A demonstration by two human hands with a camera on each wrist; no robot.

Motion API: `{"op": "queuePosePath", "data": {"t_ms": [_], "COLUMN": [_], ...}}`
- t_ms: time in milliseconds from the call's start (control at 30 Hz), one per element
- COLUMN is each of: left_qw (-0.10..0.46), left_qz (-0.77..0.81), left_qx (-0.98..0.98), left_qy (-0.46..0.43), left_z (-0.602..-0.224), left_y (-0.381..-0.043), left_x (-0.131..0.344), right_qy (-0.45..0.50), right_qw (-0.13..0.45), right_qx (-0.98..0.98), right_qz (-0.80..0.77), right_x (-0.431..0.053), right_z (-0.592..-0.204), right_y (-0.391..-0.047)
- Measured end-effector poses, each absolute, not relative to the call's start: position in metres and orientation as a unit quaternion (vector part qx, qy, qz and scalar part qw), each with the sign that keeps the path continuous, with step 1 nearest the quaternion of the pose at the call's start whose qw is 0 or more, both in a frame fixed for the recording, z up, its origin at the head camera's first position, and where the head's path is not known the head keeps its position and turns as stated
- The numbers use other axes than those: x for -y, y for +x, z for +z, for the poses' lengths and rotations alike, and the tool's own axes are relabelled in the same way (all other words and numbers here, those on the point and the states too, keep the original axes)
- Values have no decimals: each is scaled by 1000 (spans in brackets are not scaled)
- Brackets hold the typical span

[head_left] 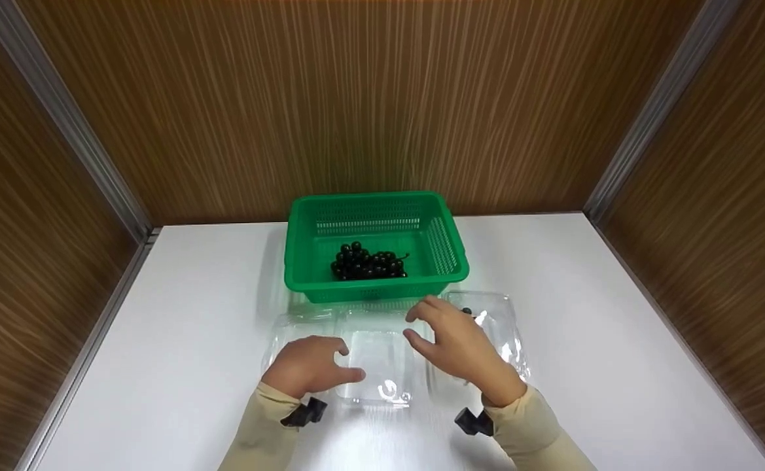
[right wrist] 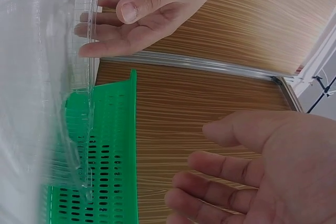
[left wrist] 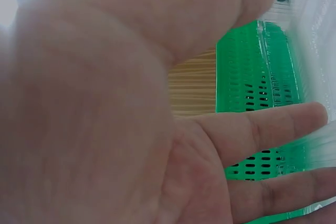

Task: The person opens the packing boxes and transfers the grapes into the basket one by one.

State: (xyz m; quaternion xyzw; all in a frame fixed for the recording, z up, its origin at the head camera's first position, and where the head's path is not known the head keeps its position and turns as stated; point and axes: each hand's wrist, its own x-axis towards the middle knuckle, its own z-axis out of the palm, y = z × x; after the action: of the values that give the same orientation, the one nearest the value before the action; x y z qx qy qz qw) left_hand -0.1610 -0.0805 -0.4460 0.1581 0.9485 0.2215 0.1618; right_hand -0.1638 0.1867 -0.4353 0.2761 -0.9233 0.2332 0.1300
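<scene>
Clear plastic containers lie on the white table in front of the person. One, the middle clear container [head_left: 379,366], sits between the two hands. Over the container on the left [head_left: 297,324] is my left hand [head_left: 310,366], its thumb and fingers spread apart around nothing. My right hand [head_left: 454,337] hovers at the container on the right [head_left: 503,327], fingers loosely bent and holding nothing. A dark grape [head_left: 466,311] shows inside that right container, the rest being hidden by the hand. In the right wrist view, the left hand [right wrist: 142,19] reaches beside the clear plastic [right wrist: 31,77].
Behind the containers stands a green basket [head_left: 294,245] with slotted walls. Bunches of dark grapes [head_left: 366,263] lie in it. Wood-grain panels [head_left: 369,98] enclose the white table [head_left: 179,340] at the back and both sides.
</scene>
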Motion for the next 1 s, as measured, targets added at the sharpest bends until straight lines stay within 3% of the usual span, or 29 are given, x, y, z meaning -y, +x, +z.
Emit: {"op": "queuePosePath", "data": {"t_ms": [600,1000], "left_qw": [207,199], "left_qz": [242,253], "left_qx": [-944,-944], "left_qy": [82,71], "left_z": [-435,-436], "left_y": [-170,-176], "left_x": [150,169], "right_qy": [285,292], "right_qw": [110,102], "right_qx": [926,924], "right_qz": [223,224], "right_x": [-187,-189], "right_z": [-438,-440], "right_y": [-166,-167]}}
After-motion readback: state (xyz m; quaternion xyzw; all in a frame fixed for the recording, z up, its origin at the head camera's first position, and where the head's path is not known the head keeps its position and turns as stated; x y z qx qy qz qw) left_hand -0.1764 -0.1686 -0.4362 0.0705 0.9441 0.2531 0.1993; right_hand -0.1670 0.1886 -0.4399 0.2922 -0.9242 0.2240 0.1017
